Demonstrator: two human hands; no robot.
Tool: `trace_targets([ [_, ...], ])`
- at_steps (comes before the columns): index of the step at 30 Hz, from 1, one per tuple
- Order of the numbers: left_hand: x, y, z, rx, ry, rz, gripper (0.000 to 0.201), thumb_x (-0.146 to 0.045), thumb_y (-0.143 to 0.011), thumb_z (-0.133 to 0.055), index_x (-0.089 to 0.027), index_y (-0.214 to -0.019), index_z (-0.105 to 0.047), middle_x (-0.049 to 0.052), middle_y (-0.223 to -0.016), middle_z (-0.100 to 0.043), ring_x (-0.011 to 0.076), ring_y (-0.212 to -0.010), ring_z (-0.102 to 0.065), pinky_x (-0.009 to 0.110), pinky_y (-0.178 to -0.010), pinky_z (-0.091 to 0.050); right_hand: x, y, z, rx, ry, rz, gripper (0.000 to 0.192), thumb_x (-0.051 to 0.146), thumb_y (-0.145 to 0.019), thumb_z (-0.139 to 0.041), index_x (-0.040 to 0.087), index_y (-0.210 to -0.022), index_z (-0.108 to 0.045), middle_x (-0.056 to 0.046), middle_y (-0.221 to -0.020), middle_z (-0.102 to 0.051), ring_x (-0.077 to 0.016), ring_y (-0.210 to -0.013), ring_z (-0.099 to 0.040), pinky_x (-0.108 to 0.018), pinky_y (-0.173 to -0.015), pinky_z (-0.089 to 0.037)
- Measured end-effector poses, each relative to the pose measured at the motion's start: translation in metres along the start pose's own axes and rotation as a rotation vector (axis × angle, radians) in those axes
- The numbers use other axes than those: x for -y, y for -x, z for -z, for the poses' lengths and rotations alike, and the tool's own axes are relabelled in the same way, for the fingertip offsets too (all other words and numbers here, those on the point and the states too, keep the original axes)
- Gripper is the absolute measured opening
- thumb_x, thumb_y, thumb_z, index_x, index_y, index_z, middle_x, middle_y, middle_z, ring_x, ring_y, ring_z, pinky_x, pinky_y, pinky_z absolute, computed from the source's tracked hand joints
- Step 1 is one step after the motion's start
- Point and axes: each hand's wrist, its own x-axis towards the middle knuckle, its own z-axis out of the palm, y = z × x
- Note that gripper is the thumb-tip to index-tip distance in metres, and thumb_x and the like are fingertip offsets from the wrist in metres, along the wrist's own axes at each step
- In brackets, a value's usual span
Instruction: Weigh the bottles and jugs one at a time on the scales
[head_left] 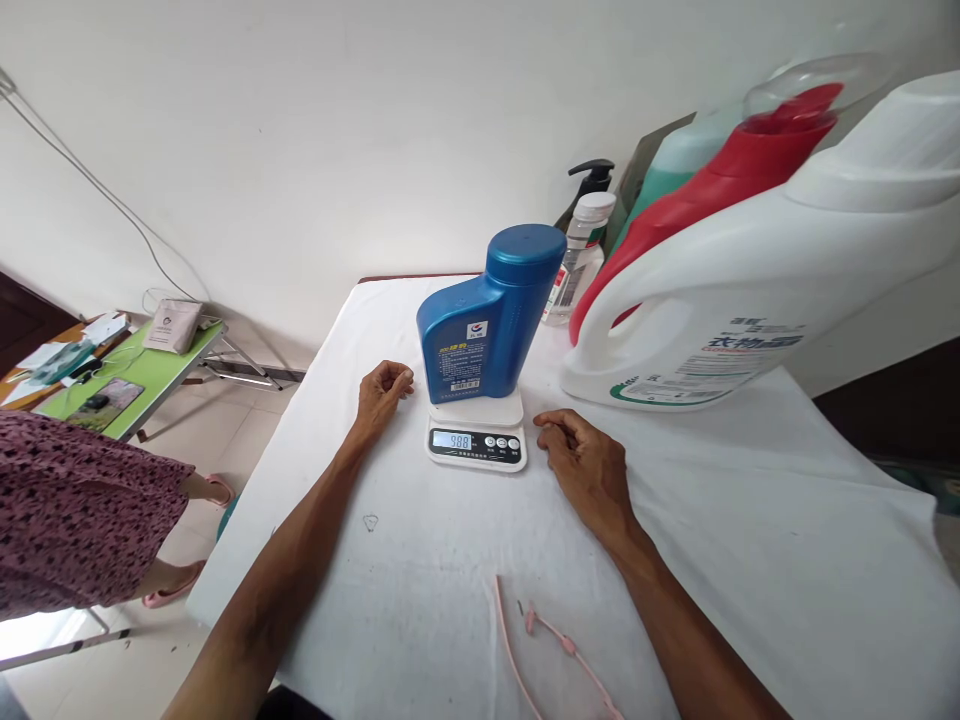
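A blue plastic bottle (487, 320) with a wide blue cap stands upright on a small white kitchen scale (477, 432), whose display reads 988. My left hand (381, 392) rests on the white tablecloth just left of the scale, fingers loosely curled, holding nothing. My right hand (581, 460) lies on the cloth just right of the scale, fingers curled in, also holding nothing. Neither hand touches the bottle or the scale.
A large white detergent jug (750, 300) lies at the right, with a red bottle (705, 190), a green bottle, a clear bottle (577, 260) and a black pump bottle behind. A pink cord (547, 640) lies near the front edge. A person in a patterned dress (75, 500) stands at left by a green table (142, 370).
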Motion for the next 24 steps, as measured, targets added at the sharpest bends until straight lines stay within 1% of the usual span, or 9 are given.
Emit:
trace_targets([
  [6,-0.001,0.0,0.0,0.002,-0.003,-0.004,0.037,-0.054,-0.085,-0.076,-0.019,-0.088,-0.069,0.004,-0.081,-0.071,0.0162,-0.072,-0.067,0.03,-0.07,-0.053,0.001,0.0,0.0,0.002,0.005,0.003,0.035,0.043,-0.083,-0.048,0.019,-0.091,-0.073,-0.003,-0.071,-0.069,-0.0172,-0.052,-0.056,-0.031,-0.058,-0.045],
  [9,0.0,0.0,-0.001,-0.005,-0.01,-0.008,0.043,-0.061,-0.087,-0.073,-0.018,-0.087,-0.069,0.005,-0.082,-0.072,0.0166,-0.071,-0.067,0.031,-0.07,-0.054,0.001,0.0,0.0,0.003,0.013,0.005,0.036,0.044,-0.083,-0.048,0.02,-0.091,-0.073,-0.003,-0.07,-0.069,-0.0177,-0.053,-0.057,-0.031,-0.059,-0.045],
  [12,0.001,0.0,0.0,-0.018,0.033,0.0,0.057,-0.074,-0.093,-0.06,-0.018,-0.088,-0.07,0.007,-0.083,-0.071,0.0181,-0.072,-0.067,0.034,-0.071,-0.054,0.002,0.0,0.001,0.006,0.014,0.009,0.035,0.043,-0.083,-0.048,0.02,-0.091,-0.072,-0.002,-0.071,-0.068,-0.0176,-0.054,-0.057,-0.03,-0.059,-0.044],
  [14,-0.004,0.002,0.003,-0.027,0.077,-0.01,0.066,-0.08,-0.094,-0.052,-0.018,-0.095,-0.07,0.009,-0.089,-0.072,0.0205,-0.078,-0.07,0.036,-0.074,-0.055,0.002,0.0,0.001,0.006,0.009,0.009,0.034,0.043,-0.084,-0.048,0.02,-0.091,-0.072,-0.002,-0.071,-0.069,-0.0176,-0.054,-0.057,-0.031,-0.059,-0.045],
  [15,-0.009,0.003,0.004,-0.022,0.089,-0.034,0.068,-0.082,-0.094,-0.05,-0.018,-0.102,-0.07,0.011,-0.095,-0.073,0.0224,-0.085,-0.071,0.037,-0.078,-0.056,0.001,0.0,0.001,0.004,0.006,0.007,0.034,0.043,-0.084,-0.048,0.02,-0.091,-0.072,-0.003,-0.072,-0.069,-0.0178,-0.054,-0.057,-0.031,-0.059,-0.045],
  [17,-0.023,0.006,0.004,0.017,0.088,-0.119,0.07,-0.083,-0.091,-0.056,-0.019,-0.119,-0.068,0.013,-0.113,-0.074,0.0269,-0.106,-0.072,0.042,-0.091,-0.057,0.001,-0.001,0.001,0.005,0.001,0.003,0.034,0.043,-0.084,-0.047,0.02,-0.092,-0.072,-0.003,-0.073,-0.07,-0.0184,-0.055,-0.059,-0.031,-0.059,-0.045],
  [20,-0.049,0.009,-0.003,0.122,0.093,-0.236,0.082,-0.076,-0.08,-0.077,-0.023,-0.139,-0.06,0.015,-0.138,-0.068,0.0326,-0.131,-0.064,0.048,-0.11,-0.051,0.0,-0.003,0.002,0.01,0.004,0.027,0.034,0.042,-0.085,-0.046,0.021,-0.091,-0.072,-0.004,-0.072,-0.07,-0.0196,-0.056,-0.061,-0.031,-0.059,-0.045],
  [22,-0.064,0.01,-0.014,0.177,0.1,-0.242,0.09,-0.064,-0.071,-0.091,-0.024,-0.143,-0.057,0.014,-0.143,-0.066,0.0338,-0.134,-0.063,0.048,-0.111,-0.052,-0.001,-0.004,0.002,0.009,0.006,0.045,0.034,0.042,-0.086,-0.045,0.021,-0.09,-0.071,-0.003,-0.07,-0.07,-0.0205,-0.057,-0.061,-0.031,-0.059,-0.045],
  [24,-0.075,0.009,-0.027,0.194,0.091,-0.191,0.09,-0.051,-0.066,-0.098,-0.024,-0.141,-0.058,0.013,-0.138,-0.069,0.0329,-0.128,-0.066,0.045,-0.105,-0.057,-0.003,-0.005,0.001,0.003,0.004,0.05,0.034,0.043,-0.087,-0.044,0.022,-0.09,-0.071,-0.003,-0.069,-0.069,-0.0214,-0.059,-0.062,-0.032,-0.06,-0.045],
])
